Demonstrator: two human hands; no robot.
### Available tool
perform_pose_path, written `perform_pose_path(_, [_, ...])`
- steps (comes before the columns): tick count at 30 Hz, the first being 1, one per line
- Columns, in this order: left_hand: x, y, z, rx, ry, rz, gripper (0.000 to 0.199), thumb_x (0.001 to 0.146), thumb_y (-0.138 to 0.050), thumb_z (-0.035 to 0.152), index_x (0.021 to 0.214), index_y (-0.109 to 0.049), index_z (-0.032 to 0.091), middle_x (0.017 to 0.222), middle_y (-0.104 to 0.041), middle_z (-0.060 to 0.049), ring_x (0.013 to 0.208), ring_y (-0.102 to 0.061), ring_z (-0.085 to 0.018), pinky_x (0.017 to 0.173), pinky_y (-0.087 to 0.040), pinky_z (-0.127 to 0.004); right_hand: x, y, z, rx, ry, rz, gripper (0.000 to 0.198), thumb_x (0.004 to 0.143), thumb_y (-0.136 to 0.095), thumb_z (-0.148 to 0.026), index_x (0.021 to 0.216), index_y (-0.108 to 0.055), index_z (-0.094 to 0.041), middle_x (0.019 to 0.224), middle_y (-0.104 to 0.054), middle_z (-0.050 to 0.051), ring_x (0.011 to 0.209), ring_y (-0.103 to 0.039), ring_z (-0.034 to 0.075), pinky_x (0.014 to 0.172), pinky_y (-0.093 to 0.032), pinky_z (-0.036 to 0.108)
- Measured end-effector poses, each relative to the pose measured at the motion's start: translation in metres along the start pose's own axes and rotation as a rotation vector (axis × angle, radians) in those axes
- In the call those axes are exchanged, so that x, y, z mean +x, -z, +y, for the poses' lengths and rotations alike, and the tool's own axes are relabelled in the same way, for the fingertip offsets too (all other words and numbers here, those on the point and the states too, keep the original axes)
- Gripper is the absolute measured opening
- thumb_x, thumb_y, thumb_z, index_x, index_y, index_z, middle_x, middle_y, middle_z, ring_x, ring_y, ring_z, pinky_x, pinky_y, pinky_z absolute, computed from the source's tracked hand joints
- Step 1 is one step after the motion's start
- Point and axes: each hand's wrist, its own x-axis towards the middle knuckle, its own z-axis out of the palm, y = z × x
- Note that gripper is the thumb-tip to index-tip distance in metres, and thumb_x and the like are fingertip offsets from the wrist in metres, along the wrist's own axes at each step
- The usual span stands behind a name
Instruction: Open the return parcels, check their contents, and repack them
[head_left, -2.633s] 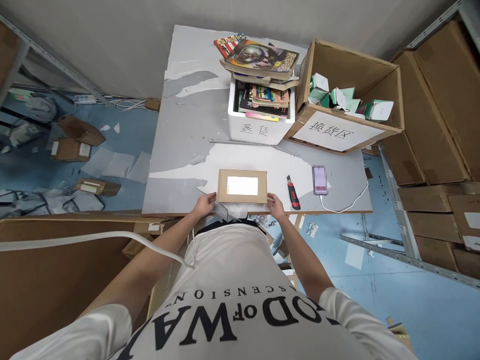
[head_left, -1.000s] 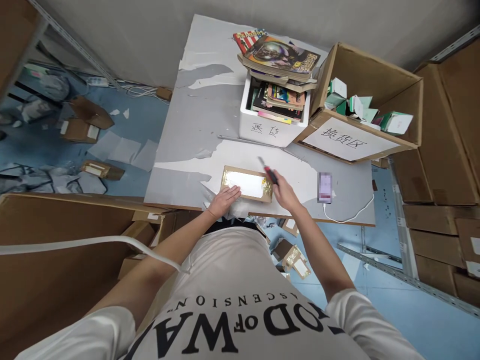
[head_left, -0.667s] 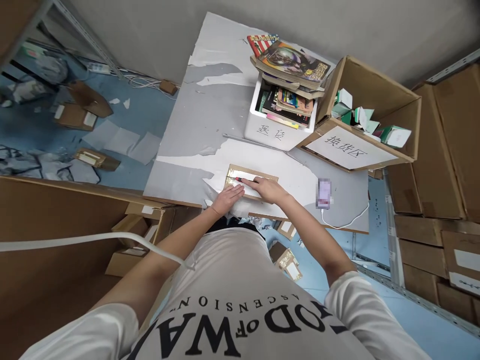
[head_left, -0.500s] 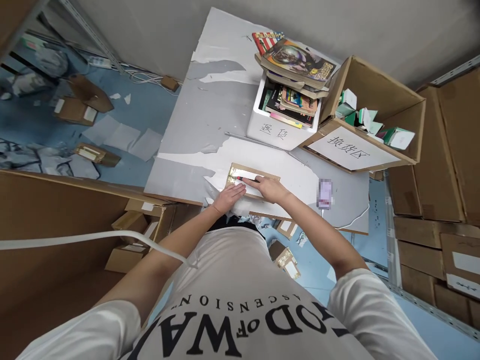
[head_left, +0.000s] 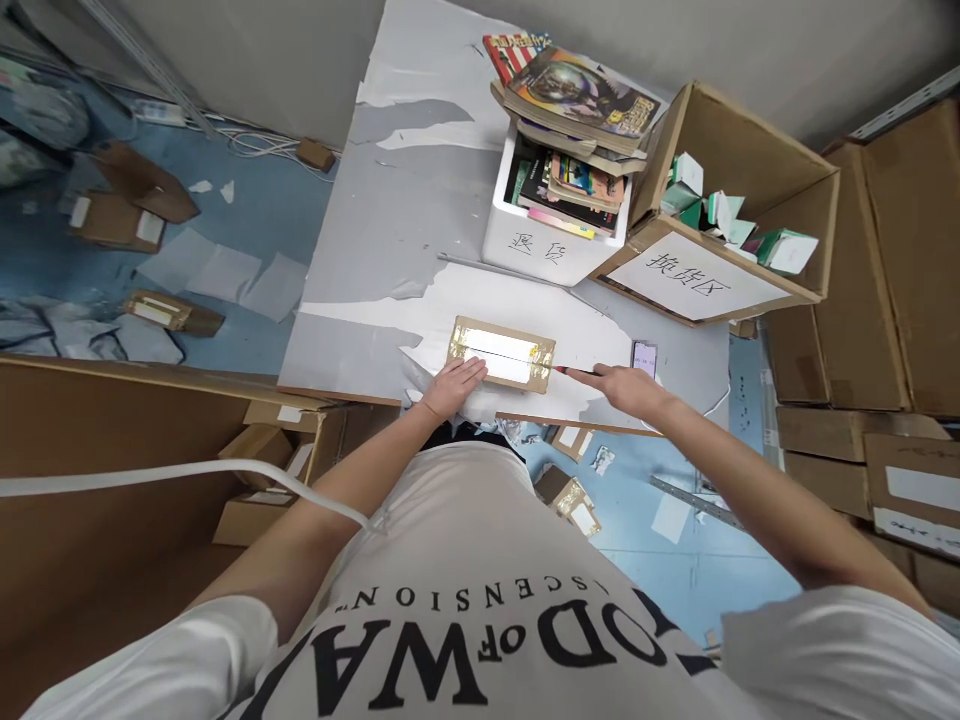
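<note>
the right hand [head_left: 628,390] is curled around the handle of a black-and-red box knife [head_left: 579,371], gripping it firmly, with the blade end pointing left. the knife's front end is at the right end of a small cardboard box [head_left: 541,380]; whether the blade touches it, i cannot tell. the left hand [head_left: 452,387] lies flat on the box's near left corner, fingers stretched out and side by side, pinching nothing. the box sits slightly askew near the middle of the worktop's front edge. shiny tape [head_left: 540,371] covers its ends, and a thin dark line runs lengthwise across its white label [head_left: 491,362].

beyond the right hand, a phone [head_left: 644,354] lies towards the front right corner of the worktop [head_left: 390,225], partly hidden by that hand. behind the box, a white bin [head_left: 551,250] packed with books [head_left: 592,185] stands towards the back edge, a magazine [head_left: 577,95] on top of the pile. just beside it, at the right edge, an open carton [head_left: 780,165] with a handwritten sign [head_left: 690,275] holds green-and-white packs [head_left: 786,250].
</note>
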Motion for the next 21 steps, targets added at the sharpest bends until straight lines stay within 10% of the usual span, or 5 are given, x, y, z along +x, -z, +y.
perform_pose_path(7, [0.011,0.007,0.004,0.050,-0.006,-0.043,0.050,0.085,-0.035,0.002,0.126,-0.057,0.017,0.132,-0.058,-0.011,0.129,-0.048,-0.022,0.106,-0.038,-0.043,-0.047,-0.019,0.022,0.056,-0.133,0.133,0.070,0.080,-0.042,-0.006,0.139,-0.041,-0.043,0.091,-0.061,0.007,0.065,-0.054,0.016,0.060,-0.039,0.028])
perform_pose_path(13, [0.020,0.029,0.015,0.093,-0.005,-0.040,0.038,0.088,-0.048,0.022,0.126,-0.056,0.020,0.127,-0.061,-0.013,0.122,-0.054,-0.027,0.105,-0.035,-0.047,-0.044,-0.072,-0.006,0.878,-0.435,0.531,0.057,0.093,-0.036,-0.039,0.148,-0.031,-0.023,0.093,-0.064,0.006,0.064,-0.055,0.014,0.061,-0.049,0.029])
perform_pose_path(21, [0.073,0.045,-0.004,0.217,0.053,-0.137,0.120,0.051,-0.074,0.069,0.146,-0.027,0.012,0.153,-0.020,-0.025,0.141,-0.014,-0.045,0.111,-0.005,-0.063,0.004,-0.129,-0.064,1.542,-0.474,0.654,0.077,0.080,-0.054,-0.054,0.146,-0.034,-0.022,0.087,-0.064,0.003,0.051,-0.048,0.008,0.038,-0.043,0.021])
